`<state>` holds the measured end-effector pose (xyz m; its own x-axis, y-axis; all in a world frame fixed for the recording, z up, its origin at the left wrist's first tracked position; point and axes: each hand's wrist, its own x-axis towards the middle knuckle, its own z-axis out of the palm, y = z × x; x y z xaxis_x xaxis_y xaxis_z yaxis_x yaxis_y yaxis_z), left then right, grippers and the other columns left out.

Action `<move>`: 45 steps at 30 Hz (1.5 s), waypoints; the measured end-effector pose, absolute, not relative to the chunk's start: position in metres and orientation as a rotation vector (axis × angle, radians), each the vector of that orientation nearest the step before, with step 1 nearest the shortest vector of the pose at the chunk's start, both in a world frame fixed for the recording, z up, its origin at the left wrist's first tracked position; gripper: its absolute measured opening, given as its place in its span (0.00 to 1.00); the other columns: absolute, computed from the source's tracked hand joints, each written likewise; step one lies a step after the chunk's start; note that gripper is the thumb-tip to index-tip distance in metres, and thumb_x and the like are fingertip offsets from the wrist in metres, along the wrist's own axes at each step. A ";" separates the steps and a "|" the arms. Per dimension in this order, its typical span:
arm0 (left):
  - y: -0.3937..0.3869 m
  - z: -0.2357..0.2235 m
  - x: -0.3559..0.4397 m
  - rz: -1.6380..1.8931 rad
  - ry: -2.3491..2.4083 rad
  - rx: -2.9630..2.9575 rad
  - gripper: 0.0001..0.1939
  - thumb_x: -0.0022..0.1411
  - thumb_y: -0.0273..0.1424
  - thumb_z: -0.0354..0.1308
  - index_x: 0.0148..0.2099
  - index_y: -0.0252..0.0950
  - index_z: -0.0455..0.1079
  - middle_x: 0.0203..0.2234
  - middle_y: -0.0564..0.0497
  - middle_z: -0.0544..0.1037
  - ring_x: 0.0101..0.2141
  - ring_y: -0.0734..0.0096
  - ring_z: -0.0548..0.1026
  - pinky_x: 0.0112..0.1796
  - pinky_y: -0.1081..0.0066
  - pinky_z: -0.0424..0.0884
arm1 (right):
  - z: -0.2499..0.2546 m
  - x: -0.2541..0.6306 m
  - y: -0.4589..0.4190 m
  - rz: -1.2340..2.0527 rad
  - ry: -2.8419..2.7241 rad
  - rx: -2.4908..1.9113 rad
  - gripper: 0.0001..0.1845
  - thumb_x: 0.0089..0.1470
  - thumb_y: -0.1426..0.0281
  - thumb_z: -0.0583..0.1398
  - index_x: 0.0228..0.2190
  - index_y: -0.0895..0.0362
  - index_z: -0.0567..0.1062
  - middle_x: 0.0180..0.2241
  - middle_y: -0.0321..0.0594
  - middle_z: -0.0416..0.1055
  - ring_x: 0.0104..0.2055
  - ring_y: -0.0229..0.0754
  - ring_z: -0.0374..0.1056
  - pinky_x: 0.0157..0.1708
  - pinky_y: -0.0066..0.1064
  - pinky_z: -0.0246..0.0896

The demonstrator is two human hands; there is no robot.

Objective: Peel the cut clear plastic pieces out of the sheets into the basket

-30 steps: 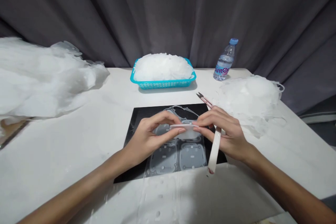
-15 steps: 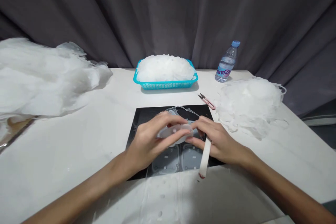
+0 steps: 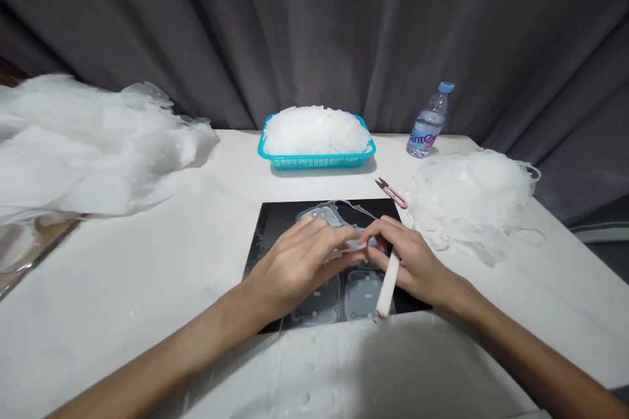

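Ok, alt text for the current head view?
The left hand and right hand hold a small translucent piece over a black mat, the right also gripping a white stick. Beyond: pink snips, water bottle and heaped blue basket.

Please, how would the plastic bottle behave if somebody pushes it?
The bottle would probably tip if pushed near its blue cap, since it stands tall and narrow. Once on its side it might roll, as its body looks round. Its thin, clear wall may give a little under the fingers, though the liquid inside should add some weight.
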<state>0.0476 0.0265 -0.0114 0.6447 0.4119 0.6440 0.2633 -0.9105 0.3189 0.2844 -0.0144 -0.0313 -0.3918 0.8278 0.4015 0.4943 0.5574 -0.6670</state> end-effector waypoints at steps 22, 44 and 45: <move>0.045 -0.016 0.042 0.801 0.773 1.813 0.11 0.71 0.34 0.64 0.50 0.40 0.66 0.41 0.53 0.80 0.42 0.70 0.80 0.50 0.67 0.73 | -0.040 0.289 -0.004 0.598 -1.906 -1.195 0.07 0.68 0.63 0.64 0.44 0.52 0.76 0.37 0.38 0.76 0.38 0.43 0.72 0.40 0.35 0.67; 0.033 -0.005 0.038 0.698 0.667 2.014 0.05 0.74 0.32 0.61 0.48 0.39 0.78 0.41 0.51 0.85 0.42 0.70 0.84 0.42 0.77 0.79 | -0.041 0.300 0.007 0.343 -1.806 -1.197 0.11 0.72 0.68 0.57 0.39 0.54 0.79 0.35 0.40 0.77 0.39 0.45 0.73 0.44 0.38 0.68; 0.032 -0.004 0.039 0.700 0.667 2.027 0.05 0.74 0.32 0.61 0.48 0.39 0.77 0.41 0.51 0.85 0.42 0.71 0.84 0.40 0.78 0.79 | -0.047 0.306 0.016 0.200 -1.781 -1.330 0.10 0.71 0.66 0.58 0.40 0.55 0.79 0.38 0.43 0.77 0.41 0.48 0.72 0.46 0.41 0.67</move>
